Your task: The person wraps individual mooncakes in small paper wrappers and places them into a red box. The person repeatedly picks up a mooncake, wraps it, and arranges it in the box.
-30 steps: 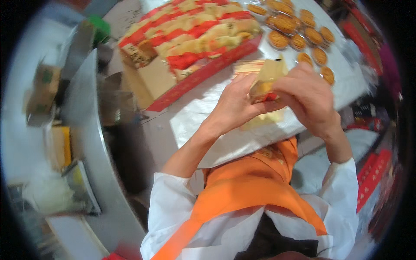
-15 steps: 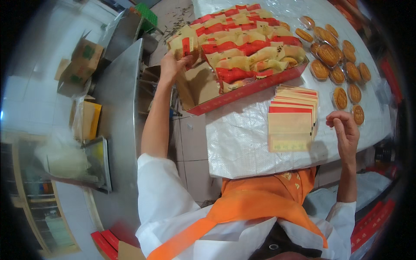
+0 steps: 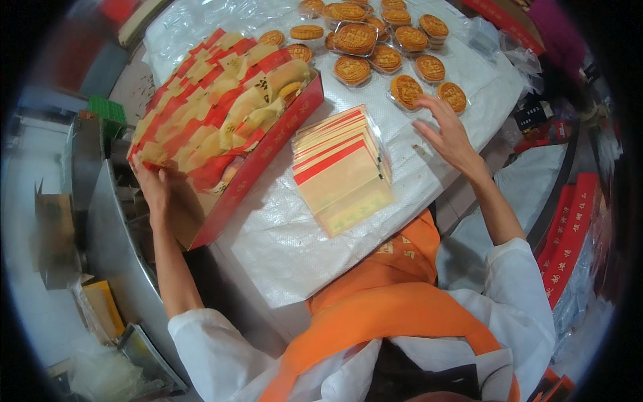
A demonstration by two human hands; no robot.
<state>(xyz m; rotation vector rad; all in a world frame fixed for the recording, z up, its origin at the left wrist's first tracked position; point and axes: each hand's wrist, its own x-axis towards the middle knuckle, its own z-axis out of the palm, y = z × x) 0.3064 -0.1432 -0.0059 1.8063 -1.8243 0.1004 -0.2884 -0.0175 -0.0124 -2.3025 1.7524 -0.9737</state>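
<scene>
My left hand (image 3: 153, 191) is at the left end of a red cardboard box (image 3: 264, 157). Its fingers and thumb close around the edge of a bagged mooncake (image 3: 153, 153), partly hidden by the hand. Rows of cream-and-red bagged mooncakes (image 3: 214, 107) fill most of the box. My right hand (image 3: 450, 132) reaches over the table with thumb and fingers apart and nothing between them. Its fingertips are beside a round golden mooncake (image 3: 406, 92) in a clear plastic tray. Between the hands lies a fanned stack of cream-and-red paper bags (image 3: 341, 181).
More mooncakes (image 3: 355, 38) in clear trays are spread and piled at the table's far side. White woven sheeting (image 3: 268, 268) covers the table. A metal counter (image 3: 124, 234) and brown cartons (image 3: 57, 234) stand at left. Red printed strips (image 3: 566, 234) lie at right.
My left hand has lowered the bagged mooncake to the box's left end. My right hand has moved forward to the loose mooncakes, its fingers spreading. The view has turned rightward.
</scene>
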